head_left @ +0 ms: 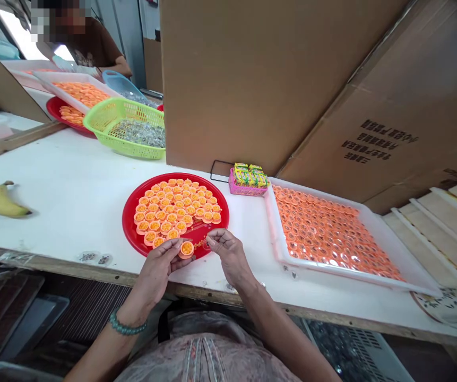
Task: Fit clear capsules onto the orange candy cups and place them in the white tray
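In the lower middle of the frame, your left hand [154, 273] grasps one orange cup-shaped piece [187, 249] between thumb and fingers, its yellow-centred face up, above the near rim of the red plate [128, 220]. Your right hand [230, 260], just right of it, has thumb and forefinger drawn together; you may have something tiny there, but I cannot tell.

If your fingertip hold slips, the piece could drop onto the rim and bounce toward the table's front edge [124, 277]. A bump from either wrist could tilt the plate and slide the crowded orange pieces [164, 216] out of place, as they appear to lie loose. Swinging your right elbow outward could jog the white tray [278, 254] at right and disturb its orange rows [332, 233]. A sweep of your left forearm could brush the small clear packets [88, 257] at lower left off the edge.
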`<state>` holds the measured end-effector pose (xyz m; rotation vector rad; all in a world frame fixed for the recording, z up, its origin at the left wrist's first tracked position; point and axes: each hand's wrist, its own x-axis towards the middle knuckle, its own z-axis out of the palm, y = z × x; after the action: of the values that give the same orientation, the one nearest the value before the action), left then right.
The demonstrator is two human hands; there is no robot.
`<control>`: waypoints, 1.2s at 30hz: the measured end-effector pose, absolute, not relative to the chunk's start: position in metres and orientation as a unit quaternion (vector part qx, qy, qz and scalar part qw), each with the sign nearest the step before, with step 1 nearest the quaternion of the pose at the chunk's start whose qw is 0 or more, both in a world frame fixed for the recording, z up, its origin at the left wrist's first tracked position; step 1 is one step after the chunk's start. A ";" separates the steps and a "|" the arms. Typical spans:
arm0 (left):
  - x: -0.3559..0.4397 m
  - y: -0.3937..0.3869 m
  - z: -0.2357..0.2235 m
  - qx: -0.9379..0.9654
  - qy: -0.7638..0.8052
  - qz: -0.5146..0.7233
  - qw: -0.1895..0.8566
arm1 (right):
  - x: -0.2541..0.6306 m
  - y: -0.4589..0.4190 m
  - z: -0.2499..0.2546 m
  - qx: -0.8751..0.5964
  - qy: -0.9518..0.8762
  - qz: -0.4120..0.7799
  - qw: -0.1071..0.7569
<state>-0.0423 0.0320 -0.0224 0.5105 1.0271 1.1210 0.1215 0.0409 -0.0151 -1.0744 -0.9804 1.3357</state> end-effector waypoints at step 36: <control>-0.029 0.038 -0.027 0.350 0.429 0.421 0.719 | 0.123 0.049 -0.004 -0.473 -0.679 0.383 0.409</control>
<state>-0.0292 0.0383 -0.0272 0.7736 0.9478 0.9316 0.1233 0.0489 -0.0039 -1.1921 -1.7115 0.9651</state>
